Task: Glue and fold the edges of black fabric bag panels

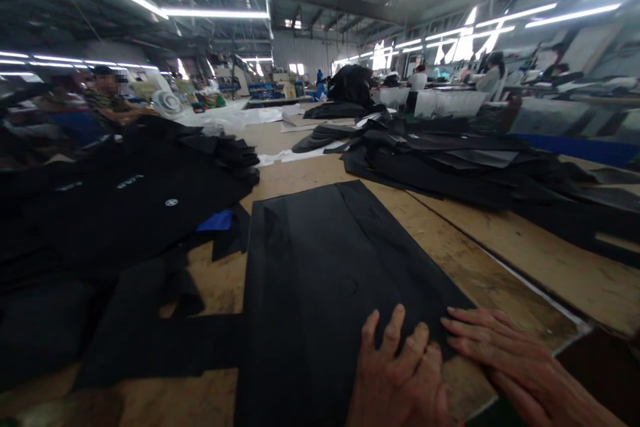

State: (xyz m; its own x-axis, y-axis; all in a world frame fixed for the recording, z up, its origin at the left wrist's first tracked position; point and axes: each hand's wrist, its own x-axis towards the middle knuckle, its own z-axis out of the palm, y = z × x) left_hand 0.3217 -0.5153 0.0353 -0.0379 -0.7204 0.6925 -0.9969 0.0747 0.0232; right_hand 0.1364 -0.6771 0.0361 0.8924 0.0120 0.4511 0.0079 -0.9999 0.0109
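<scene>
A large black fabric panel (320, 267) lies flat on the wooden table in front of me, with a fold or overlapping strip along its right side. My left hand (400, 367) rests on the panel's lower right part, fingers spread and slightly bent, fingertips pressing the cloth. Beside it, my right hand (500, 347) lies across the panel's right edge with its fingers stretched out, the tips on the fabric. Neither hand is wrapped round anything. Part of the panel's near end is hidden by my left hand.
A heap of black cut pieces (100, 213) with small white logos covers the left side. Another black pile (450, 153) spreads over the right. The wooden table (450, 260) has a pale-edged seam. A person (107, 90) is at the far left; several others sit farther back.
</scene>
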